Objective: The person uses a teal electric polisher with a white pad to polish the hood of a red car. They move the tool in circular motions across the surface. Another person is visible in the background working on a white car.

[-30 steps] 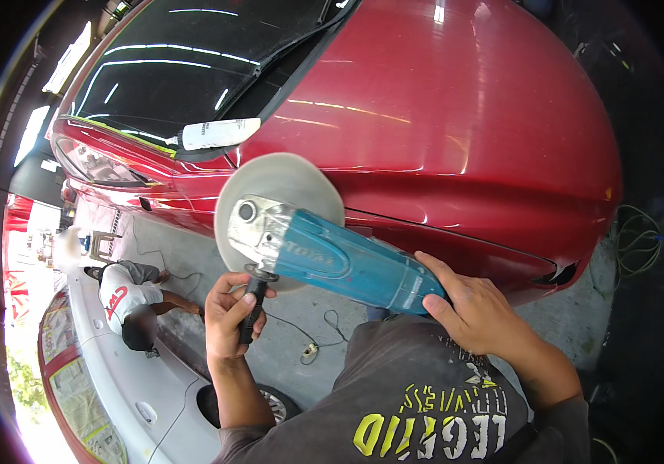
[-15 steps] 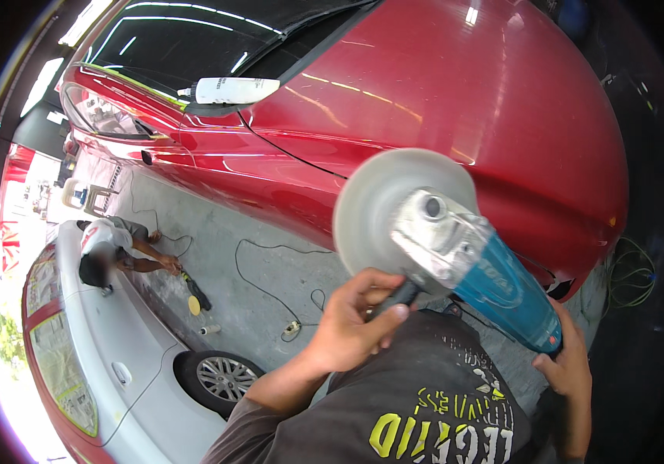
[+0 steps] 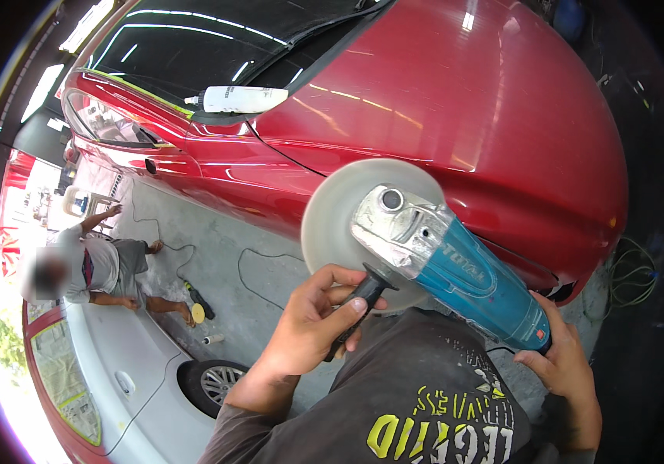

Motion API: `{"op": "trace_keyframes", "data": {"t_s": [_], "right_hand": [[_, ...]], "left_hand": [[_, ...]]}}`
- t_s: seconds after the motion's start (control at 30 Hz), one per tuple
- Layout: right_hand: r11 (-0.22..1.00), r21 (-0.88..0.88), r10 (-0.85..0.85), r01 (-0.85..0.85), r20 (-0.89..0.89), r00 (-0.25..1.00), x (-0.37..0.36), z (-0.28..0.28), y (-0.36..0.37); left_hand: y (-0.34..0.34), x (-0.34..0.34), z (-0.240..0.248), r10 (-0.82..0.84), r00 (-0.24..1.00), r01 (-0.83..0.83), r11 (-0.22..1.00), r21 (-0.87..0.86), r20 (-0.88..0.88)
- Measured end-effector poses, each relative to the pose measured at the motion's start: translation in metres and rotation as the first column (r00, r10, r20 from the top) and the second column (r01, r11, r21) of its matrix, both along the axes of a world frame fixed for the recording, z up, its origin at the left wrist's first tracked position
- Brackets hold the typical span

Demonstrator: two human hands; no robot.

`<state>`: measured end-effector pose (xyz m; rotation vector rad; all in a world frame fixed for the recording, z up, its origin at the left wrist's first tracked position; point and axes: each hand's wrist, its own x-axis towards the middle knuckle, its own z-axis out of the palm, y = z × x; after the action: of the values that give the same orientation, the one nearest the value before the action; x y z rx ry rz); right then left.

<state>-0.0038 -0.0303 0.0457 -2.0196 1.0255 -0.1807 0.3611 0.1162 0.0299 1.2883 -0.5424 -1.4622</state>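
So the left hand is wrapped round the black side handle; right hand has the rear end of the blue polisher gripped; the tool sits in front of the red car, its round pale pad overlapping the fender in view — can't tell if it's touching; white bottle lies at the windshield's base; a co-worker is by the silver car — left side.
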Motion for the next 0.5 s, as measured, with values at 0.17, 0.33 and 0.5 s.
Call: {"op": "trace_keyframes", "data": {"t_s": [0.17, 0.33, 0.5], "right_hand": [[0.995, 0.097, -0.030, 0.038, -0.083, 0.996, 0.035, 0.022, 0.003], [0.998, -0.007, 0.055, -0.056, -0.080, 0.995, 0.037, 0.019, 0.003], [0.996, 0.072, 0.054, -0.043, -0.162, 0.985, 0.065, 0.026, 0.008]], "left_hand": [[0.008, 0.025, 0.007, 0.008, 1.000, -0.008, 1.000, -0.024, 0.025], [0.017, 0.031, 0.008, 0.039, 0.999, -0.039, 0.999, -0.018, -0.010], [0.027, 0.043, -0.004, 0.104, 0.994, -0.104, 0.994, -0.037, -0.020]]}}
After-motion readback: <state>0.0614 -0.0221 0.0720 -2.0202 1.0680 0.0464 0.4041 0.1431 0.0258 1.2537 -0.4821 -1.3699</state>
